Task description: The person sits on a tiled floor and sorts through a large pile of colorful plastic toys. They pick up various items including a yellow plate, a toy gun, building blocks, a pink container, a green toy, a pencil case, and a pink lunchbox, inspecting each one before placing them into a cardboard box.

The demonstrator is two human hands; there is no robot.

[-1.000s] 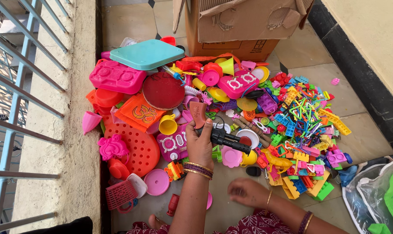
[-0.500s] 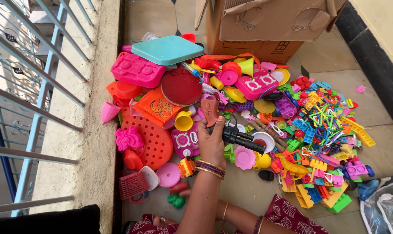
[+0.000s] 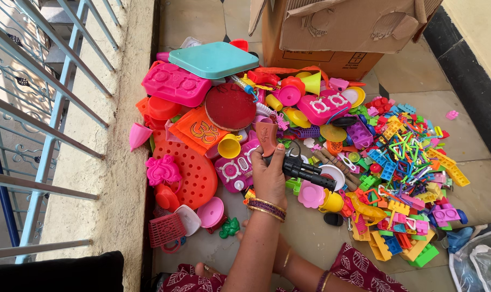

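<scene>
We note our left hand clenched round a black toy gun lifted just above the toy pile in front of the cardboard box, our right hand mostly hidden, grip undeterminable; the pile remains unsorted.

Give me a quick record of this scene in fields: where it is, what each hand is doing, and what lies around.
Place: tiled floor beside a railing
Left hand: grips a black toy gun with a brown handle
Right hand: mostly hidden behind the left arm; its grip cannot be told
Pile: building blocks, teal lid, pink toy stove, red perforated tray
Behind: cardboard box
</scene>
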